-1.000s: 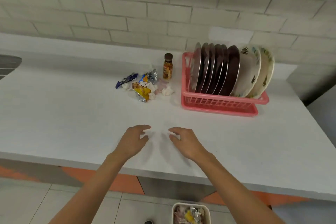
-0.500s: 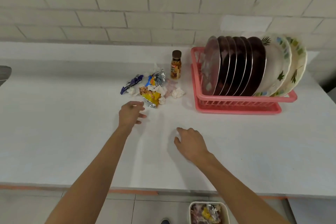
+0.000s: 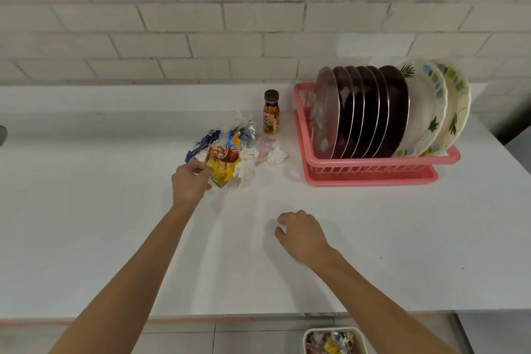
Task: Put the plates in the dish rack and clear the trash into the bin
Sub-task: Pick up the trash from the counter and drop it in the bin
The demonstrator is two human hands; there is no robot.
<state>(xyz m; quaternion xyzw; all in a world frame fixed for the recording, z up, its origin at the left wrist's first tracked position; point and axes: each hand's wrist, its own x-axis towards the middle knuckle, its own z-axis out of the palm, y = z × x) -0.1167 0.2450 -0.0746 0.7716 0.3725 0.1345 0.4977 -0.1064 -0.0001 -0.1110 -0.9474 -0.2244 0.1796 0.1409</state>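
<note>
A pile of trash lies on the white counter (image 3: 86,210): a yellow snack wrapper (image 3: 225,165), a purple wrapper (image 3: 202,144), a blue and silver wrapper (image 3: 243,135) and crumpled white tissues (image 3: 276,156). My left hand (image 3: 190,182) is stretched out to the pile, and its curled fingers and thumb pinch the yellow wrapper's left edge. My right hand (image 3: 301,234) rests on the counter with loosely curled fingers, holding nothing. The pink dish rack (image 3: 373,163) at the right holds several dark plates (image 3: 370,112) and two floral plates (image 3: 425,112), all standing on edge.
A small brown bottle (image 3: 271,113) stands upright between the trash and the rack. A white bin (image 3: 307,336) with wrappers inside sits on the floor below the counter's front edge. A tiled wall runs behind the counter.
My left hand has reached forward from the counter's middle to the trash pile and closed on the yellow wrapper. The right hand has stayed nearly in place. The view has moved closer.
</note>
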